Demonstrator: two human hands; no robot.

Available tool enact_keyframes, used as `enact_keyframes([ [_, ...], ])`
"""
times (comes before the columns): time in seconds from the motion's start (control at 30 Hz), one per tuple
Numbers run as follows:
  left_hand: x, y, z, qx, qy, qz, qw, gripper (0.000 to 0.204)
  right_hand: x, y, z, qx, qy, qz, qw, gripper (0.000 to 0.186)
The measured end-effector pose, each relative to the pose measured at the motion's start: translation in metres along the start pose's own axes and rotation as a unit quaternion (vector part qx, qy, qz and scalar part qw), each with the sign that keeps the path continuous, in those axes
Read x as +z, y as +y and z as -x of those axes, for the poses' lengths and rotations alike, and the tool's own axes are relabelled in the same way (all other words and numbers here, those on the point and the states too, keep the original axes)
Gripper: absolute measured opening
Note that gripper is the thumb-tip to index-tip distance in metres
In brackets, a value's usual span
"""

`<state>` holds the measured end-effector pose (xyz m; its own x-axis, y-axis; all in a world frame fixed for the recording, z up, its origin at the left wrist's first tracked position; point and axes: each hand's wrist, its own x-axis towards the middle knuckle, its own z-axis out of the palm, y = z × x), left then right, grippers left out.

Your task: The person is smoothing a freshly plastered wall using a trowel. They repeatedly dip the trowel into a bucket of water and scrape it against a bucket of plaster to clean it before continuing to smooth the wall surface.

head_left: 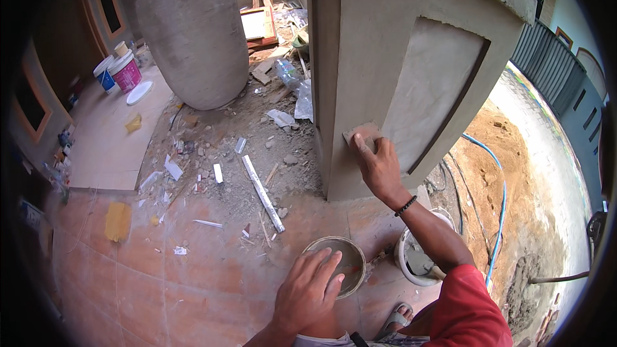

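Note:
My right hand (pixel 384 166), with a dark bead bracelet at the wrist, presses a flat brownish pad (pixel 368 132) against a grey plastered pillar (pixel 360 71). I cannot tell whether the pad is sponge or something stiffer. It lies on the plain border left of the pillar's recessed panel (pixel 434 74), near the lower part. My left hand (pixel 307 292) holds nothing, its fingers stretched out over the near left side of a round bowl (pixel 352 263). Right of the bowl, partly behind my right forearm, stands a pale bucket (pixel 402 260) with grey wet mix in it.
A large rounded grey column (pixel 193 38) rises at the back left. Rubble and a white strip (pixel 262 193) litter the ground before the pillar. Paint buckets (pixel 124 71) stand far left. A blue hose (pixel 500 199) crosses the sand (pixel 524 160) at right. My sandalled foot (pixel 400 316) is near the pale bucket.

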<state>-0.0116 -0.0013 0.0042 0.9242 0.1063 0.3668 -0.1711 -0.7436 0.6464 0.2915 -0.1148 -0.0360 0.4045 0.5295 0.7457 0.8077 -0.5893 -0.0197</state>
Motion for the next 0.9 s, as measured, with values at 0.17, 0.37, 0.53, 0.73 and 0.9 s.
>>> enact_keyframes([
  [0.17, -0.005, 0.0, 0.005, 0.002, 0.032, 0.0, 0.999, 0.043, -0.066, -0.007, -0.054, 0.027, 0.074, -0.032, 0.996, 0.058],
  [0.37, 0.002, 0.0, 0.001, -0.005, 0.01, -0.001, 1.0, 0.043, -0.121, 0.002, -0.181, 0.007, 0.183, 0.032, 0.983, 0.064],
  [0.53, 0.0, -0.002, 0.0, -0.004, 0.018, -0.006, 1.0, 0.044, 0.002, 0.001, -0.067, 0.016, 0.158, -0.005, 0.987, 0.083],
  [0.73, -0.007, 0.008, 0.005, -0.004, 0.026, -0.015, 1.0, 0.044, 0.069, -0.003, 0.098, 0.077, -0.01, -0.093, 0.993, 0.077],
  [0.9, -0.007, 0.008, 0.008, -0.005, 0.045, -0.007, 0.999, 0.043, 0.003, -0.003, 0.026, 0.125, 0.096, -0.149, 0.976, 0.072],
])
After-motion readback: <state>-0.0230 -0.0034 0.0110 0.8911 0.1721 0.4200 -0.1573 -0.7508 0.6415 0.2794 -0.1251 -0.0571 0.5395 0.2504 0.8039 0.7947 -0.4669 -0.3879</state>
